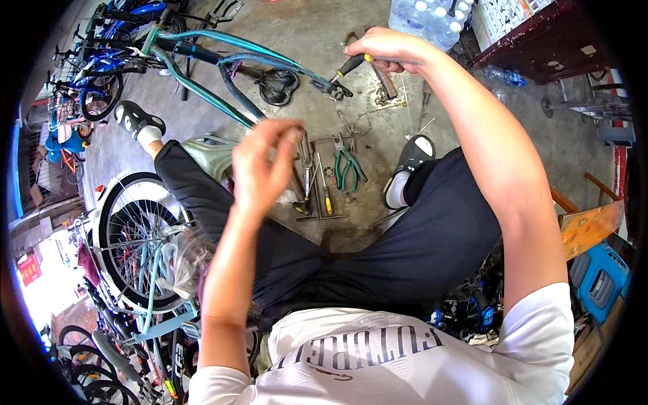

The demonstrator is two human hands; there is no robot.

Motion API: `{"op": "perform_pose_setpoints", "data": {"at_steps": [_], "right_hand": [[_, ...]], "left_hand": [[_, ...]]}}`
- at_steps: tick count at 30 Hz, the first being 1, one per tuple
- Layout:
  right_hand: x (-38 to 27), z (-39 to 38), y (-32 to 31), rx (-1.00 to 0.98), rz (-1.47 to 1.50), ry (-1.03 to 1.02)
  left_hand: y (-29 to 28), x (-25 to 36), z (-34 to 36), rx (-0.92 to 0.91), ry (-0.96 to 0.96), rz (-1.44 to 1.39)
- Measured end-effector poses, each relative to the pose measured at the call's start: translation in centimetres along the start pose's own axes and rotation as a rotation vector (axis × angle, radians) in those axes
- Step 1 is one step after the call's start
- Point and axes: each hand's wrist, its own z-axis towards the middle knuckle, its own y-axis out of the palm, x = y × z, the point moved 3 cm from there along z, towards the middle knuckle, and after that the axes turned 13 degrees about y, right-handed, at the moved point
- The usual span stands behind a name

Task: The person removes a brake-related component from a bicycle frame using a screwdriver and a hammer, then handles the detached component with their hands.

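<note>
My right hand (pixel 391 48) is closed around a screwdriver with a black and yellow handle (pixel 354 64). Its shaft points down-left to the end of a teal bicycle frame (pixel 223 38) lying on the floor, where metal fittings (pixel 334 89) sit; contact cannot be made out. My left hand (pixel 262 165) hangs in the air before my left knee, smeared by motion, and no object shows in it. On the floor beyond lie green-handled pliers (pixel 347 169), a yellow-handled screwdriver (pixel 328 202) and other tools. A brown metal piece (pixel 386 82) is under my right hand.
A black saddle (pixel 278 86) is by the frame. To my left stands a bicycle wheel (pixel 138 236) with more bicycles behind. Bottled water packs (pixel 432 20) and a dark red cabinet (pixel 520 40) are at the far right; a blue plastic stool (pixel 599 278) is nearer.
</note>
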Motion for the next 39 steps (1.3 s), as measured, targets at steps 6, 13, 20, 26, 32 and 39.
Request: {"op": "perform_pose_setpoints", "data": {"at_steps": [6, 13, 20, 26, 32, 39], "right_hand": [[-1.2, 1.0, 0.3, 0.041, -0.141, 0.098], [-1.7, 1.9, 0.5, -0.054, -0.046, 0.017], [-0.8, 0.2, 0.7, -0.175, -0.041, -0.133], [1.6, -0.7, 1.0, -0.098, -0.056, -0.228], [2.5, 0.9, -0.7, 0.150, -0.008, -0.444], [8.0, 1.3, -8.7, 0.681, -0.298, -0.377]], "left_hand": [[-4.8, -6.1, 7.7, 0.063, 0.386, 0.639], [-4.4, -11.2, 12.4, -0.143, 0.399, 0.849], [-3.8, -12.0, 12.3, -0.157, 0.368, 0.851], [-3.7, -12.2, 12.3, -0.125, 0.373, 0.837], [-3.6, -12.3, 12.3, -0.135, 0.442, 0.837], [-3.3, -12.1, 12.7, -0.145, 0.506, 0.855]]}}
